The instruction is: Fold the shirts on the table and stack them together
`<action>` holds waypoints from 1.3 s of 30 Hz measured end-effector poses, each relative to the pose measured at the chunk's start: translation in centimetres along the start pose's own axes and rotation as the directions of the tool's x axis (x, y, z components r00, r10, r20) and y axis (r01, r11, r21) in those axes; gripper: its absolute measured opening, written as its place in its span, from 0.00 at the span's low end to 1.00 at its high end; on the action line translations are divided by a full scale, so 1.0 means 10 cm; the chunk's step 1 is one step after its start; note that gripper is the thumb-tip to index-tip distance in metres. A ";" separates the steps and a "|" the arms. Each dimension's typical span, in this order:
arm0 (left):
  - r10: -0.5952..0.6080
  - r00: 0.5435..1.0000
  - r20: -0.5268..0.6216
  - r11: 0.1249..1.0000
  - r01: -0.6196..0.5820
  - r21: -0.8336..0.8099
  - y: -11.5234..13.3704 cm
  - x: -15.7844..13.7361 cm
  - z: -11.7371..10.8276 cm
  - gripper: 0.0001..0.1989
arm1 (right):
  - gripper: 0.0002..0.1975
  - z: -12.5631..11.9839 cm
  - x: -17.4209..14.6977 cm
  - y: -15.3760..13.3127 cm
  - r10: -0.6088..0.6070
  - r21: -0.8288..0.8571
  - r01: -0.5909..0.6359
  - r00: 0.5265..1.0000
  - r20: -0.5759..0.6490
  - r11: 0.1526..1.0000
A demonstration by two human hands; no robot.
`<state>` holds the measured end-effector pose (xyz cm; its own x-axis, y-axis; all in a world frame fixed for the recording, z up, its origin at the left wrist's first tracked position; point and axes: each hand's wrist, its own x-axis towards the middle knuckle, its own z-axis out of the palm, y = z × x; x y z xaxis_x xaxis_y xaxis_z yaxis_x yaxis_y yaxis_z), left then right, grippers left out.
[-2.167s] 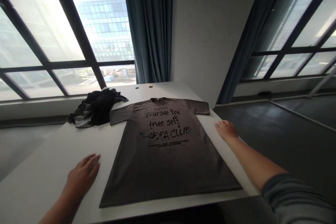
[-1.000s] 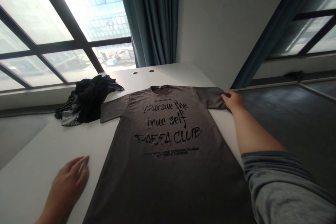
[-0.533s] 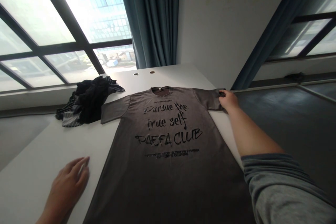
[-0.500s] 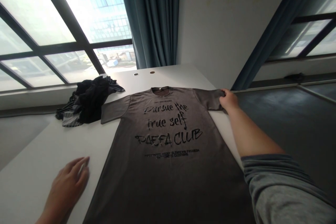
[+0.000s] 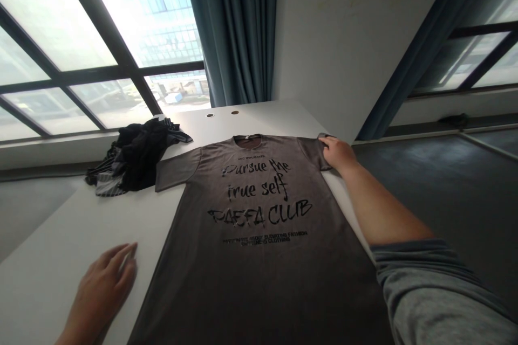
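A dark grey-brown T-shirt lies spread flat, printed side up, its collar at the far end. Black lettering runs across its chest. My right hand has its fingers closed on the cuff end of the right-hand sleeve, and a bit of the fabric sticks up beyond the fingertips. My left hand is left of the shirt, over the white table, apart from the cloth. Its fingers are loosely bent, with a gap between thumb and forefinger and nothing in them. The left-hand sleeve lies stretched out.
A crumpled heap of black and striped clothing sits at the table's back left, against the left-hand sleeve. Two round holes show near the far edge. Behind stand a window, a blue-grey curtain and a pale wall.
My right hand has moved left, toward the shirt's body, with the sleeve's end; that sleeve now reaches out less far. My left hand and the rest of the shirt have hardly moved.
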<state>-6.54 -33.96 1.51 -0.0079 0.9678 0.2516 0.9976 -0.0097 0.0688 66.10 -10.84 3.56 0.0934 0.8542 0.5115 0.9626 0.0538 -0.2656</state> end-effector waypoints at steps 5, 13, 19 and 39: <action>-0.008 1.000 -0.001 1.000 0.008 -0.019 0.01 0.01 -0.01 0.28 | 0.27 -0.03 0.03 -0.33 -0.232 0.080 0.224 0.967 0.105 0.971; 0.009 1.000 0.002 1.000 -0.009 -0.006 -0.03 0.01 0.02 0.28 | 0.26 0.10 -0.14 -0.75 -0.475 0.260 0.398 0.758 0.448 0.880; 0.005 1.000 -0.013 1.000 -0.005 -0.018 -0.04 0.01 0.02 0.26 | 0.25 0.27 -0.18 -0.74 -0.552 0.342 0.434 0.671 0.495 0.833; 0.009 0.999 -0.045 1.000 -0.010 -0.007 -0.05 0.10 0.10 0.26 | 0.36 0.50 -0.36 -0.67 -0.385 0.195 0.335 0.739 0.553 0.922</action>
<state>-6.95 -32.76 0.73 -0.0015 0.9552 0.2958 0.9971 -0.0209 0.0727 58.00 -11.69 -0.61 -0.4425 0.8963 0.0282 0.8691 0.4364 -0.2328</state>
